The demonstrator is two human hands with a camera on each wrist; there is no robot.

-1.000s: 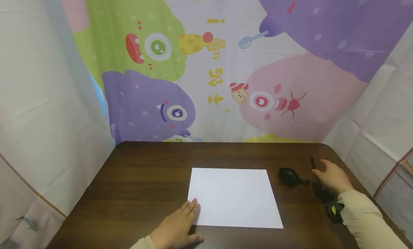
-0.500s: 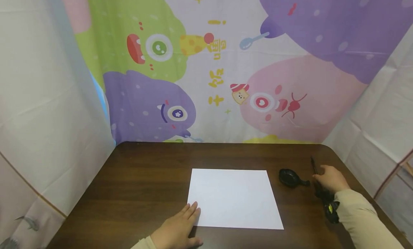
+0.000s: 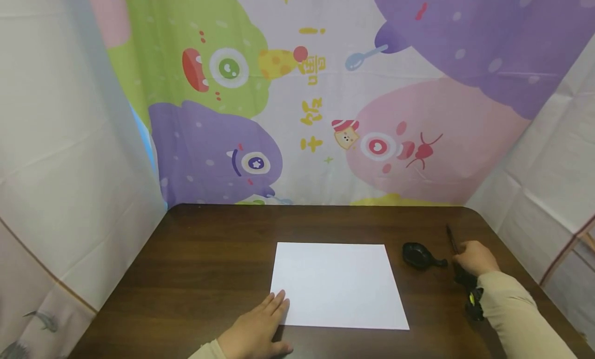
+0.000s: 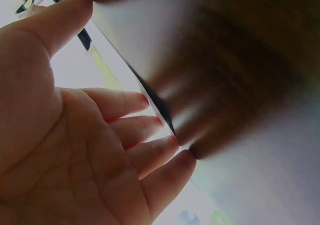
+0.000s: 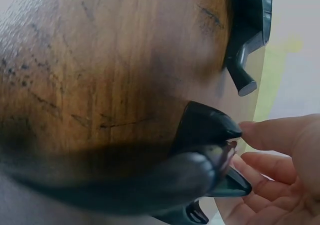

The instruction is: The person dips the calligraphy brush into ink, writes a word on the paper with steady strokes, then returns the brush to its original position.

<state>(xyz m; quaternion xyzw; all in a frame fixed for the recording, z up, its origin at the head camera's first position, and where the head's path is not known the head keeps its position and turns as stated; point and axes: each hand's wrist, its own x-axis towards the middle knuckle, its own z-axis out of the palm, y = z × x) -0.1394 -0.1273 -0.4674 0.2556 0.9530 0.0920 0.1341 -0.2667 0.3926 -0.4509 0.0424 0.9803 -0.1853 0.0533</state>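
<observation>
Pinched Beside the Dish, Sheet Pinned Flat

The slim dark stick lies toward the table's far right corner, its far tip jutting past the right hand. Thumb and curled fingers seem to pinch it, probably for fine control, though the right wrist view hides part of the contact. Just below sits a black figurine-like stand, perhaps there to prop the stick. Near the hand's inner side is a black handled dish, within easy reach.

Further left lies the white sheet. The left hand grasps nothing; its extended fingers rest over the sheet's left edge, likely to stop it sliding. Beneath everything is the brown table; a cartoon-printed cloth hangs behind.
</observation>
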